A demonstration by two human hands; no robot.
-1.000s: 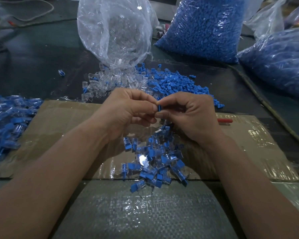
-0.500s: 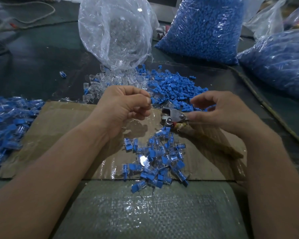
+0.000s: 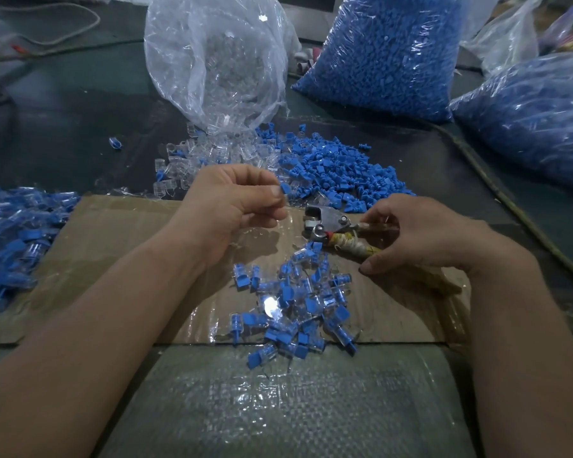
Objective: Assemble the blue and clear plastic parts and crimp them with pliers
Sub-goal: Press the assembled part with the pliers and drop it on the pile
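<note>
The left hand (image 3: 235, 206) is curled, with thumb and forefinger pinched together on a small part (image 3: 284, 187) at the fingertips. The part looks blue with a clear piece, though it is too small to be sure. The right hand (image 3: 420, 233) is closed round the wrapped handles of the pliers (image 3: 326, 221). Their metal head points toward the left hand and sits just apart from its fingertips.

Below and between the two hands, a heap of joined pieces (image 3: 295, 302) lies on the cardboard (image 3: 113, 246). Just beyond the pliers' head are the loose blue parts (image 3: 338, 173). Beyond the left hand, clear parts (image 3: 205, 157) spill from a clear bag (image 3: 219, 61). Far beyond the right hand stand two bags of blue parts (image 3: 384, 51). Out past the left forearm, a second heap of joined pieces (image 3: 10, 233) lies on the counter (image 3: 63, 127).
</note>
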